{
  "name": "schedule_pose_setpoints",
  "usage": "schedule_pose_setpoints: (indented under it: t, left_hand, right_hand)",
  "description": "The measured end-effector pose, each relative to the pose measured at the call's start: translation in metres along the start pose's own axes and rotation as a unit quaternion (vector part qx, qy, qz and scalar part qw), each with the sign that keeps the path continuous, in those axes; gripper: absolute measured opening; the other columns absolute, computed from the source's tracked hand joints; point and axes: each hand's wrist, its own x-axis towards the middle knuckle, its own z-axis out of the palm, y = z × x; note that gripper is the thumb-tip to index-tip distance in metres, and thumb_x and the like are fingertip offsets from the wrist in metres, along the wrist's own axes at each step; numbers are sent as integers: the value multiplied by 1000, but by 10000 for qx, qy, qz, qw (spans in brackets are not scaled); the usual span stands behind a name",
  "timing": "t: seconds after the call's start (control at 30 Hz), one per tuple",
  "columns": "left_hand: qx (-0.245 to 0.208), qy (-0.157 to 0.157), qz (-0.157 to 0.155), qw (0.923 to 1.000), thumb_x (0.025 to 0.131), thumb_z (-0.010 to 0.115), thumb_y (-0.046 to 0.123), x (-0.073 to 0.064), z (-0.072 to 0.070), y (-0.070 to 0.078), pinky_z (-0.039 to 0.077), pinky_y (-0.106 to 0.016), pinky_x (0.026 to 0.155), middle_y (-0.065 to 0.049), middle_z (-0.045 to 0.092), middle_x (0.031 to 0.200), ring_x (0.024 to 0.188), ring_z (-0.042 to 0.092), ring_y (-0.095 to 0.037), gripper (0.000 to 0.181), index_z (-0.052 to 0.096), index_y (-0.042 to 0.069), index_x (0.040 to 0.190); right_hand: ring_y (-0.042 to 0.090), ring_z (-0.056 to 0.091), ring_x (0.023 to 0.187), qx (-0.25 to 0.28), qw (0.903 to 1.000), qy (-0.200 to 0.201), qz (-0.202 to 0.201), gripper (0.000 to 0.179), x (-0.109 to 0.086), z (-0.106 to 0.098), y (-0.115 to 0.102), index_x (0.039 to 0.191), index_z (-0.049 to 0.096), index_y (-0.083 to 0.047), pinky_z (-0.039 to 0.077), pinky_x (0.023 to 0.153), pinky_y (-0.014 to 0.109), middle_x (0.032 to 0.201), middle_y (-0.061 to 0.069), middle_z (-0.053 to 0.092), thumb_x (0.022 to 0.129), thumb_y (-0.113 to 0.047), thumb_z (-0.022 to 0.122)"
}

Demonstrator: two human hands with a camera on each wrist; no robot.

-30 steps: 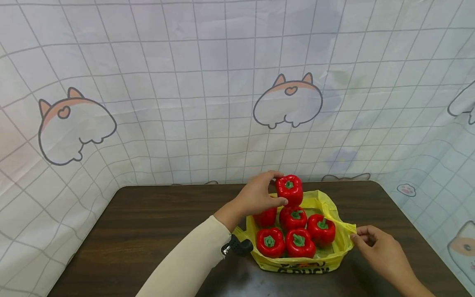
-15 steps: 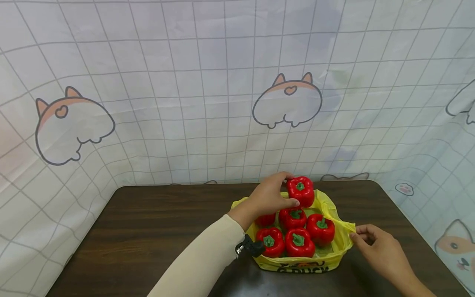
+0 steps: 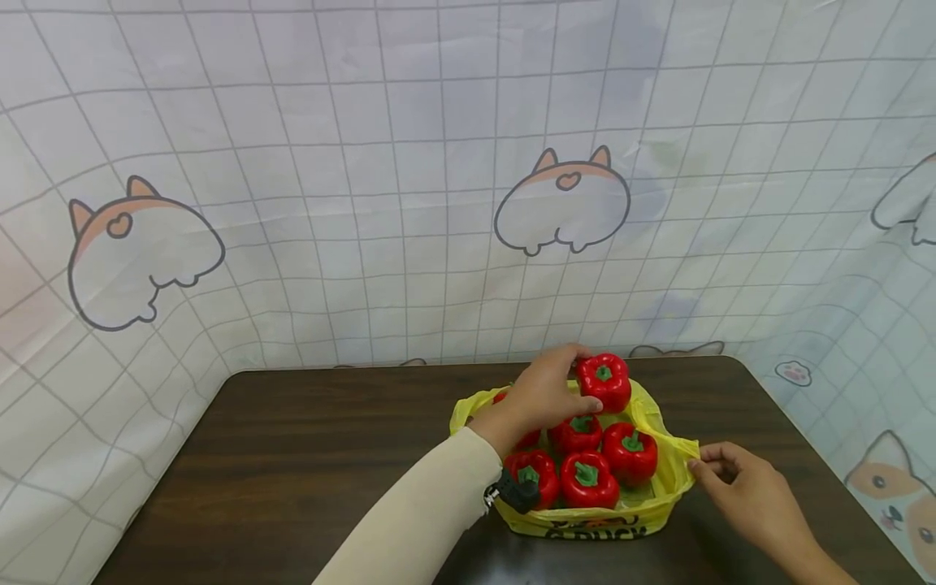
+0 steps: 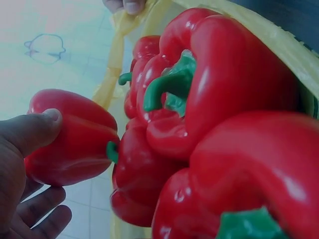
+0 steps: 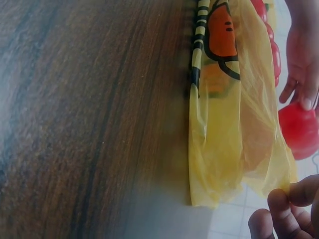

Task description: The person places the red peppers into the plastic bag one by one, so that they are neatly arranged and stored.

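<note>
My left hand grips a red bell pepper with a green stem, thumb on its near side. It is over the far part of a yellow plastic bag, whose mouth is spread wide. Several more red peppers sit inside the bag, stems mostly up; my left forearm partly covers those on the left. In the left wrist view the held pepper hangs beside the bagged peppers. My right hand pinches the bag's right edge between thumb and fingers, as the right wrist view also shows at the bag's corner.
The bag stands on a dark wood-grain table, right of its middle. Behind the table hangs a white grid-patterned cloth with cartoon animals, continuing along the right side. A black strap device sits on my left wrist.
My left hand has carried the held pepper rightward and slightly down over the bag. My right hand keeps its pinch on the bag's edge, almost still.
</note>
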Motion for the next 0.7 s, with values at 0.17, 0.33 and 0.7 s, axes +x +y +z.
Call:
schedule_pose_setpoints:
  t: [0.17, 0.33, 0.7]
  left_hand:
    - [130, 38, 9, 9999, 83, 88, 31, 2, 7, 0, 54, -34, 95, 9, 63, 124, 115, 60, -14, 66, 55, 20, 139]
    - [257, 64, -16, 9996, 82, 88, 33, 3, 11, -1, 53, -34, 97, 8, 63, 127, 117, 60, -14, 70, 54, 20, 142]
    - [581, 41, -65, 9983, 83, 86, 37, 3, 15, -3, 49, -37, 104, 9, 57, 143, 128, 55, -13, 73, 53, 23, 147]
  right_hand:
    - [16, 63, 78, -14, 10000, -4, 9, 42, -1, -1, 1, 115, 67, 1, 49, 63, 35, 90, -1, 70, 102, -39, 63]
    - [16, 63, 78, 0, 10000, -39, 40, 43, 0, -1, 1, 116, 67, 2, 49, 63, 35, 90, -1, 70, 102, -39, 63]
    - [17, 65, 80, -26, 10000, 9, 29, 41, -1, -1, 3, 114, 67, 1, 49, 64, 35, 89, -1, 70, 101, -38, 64]
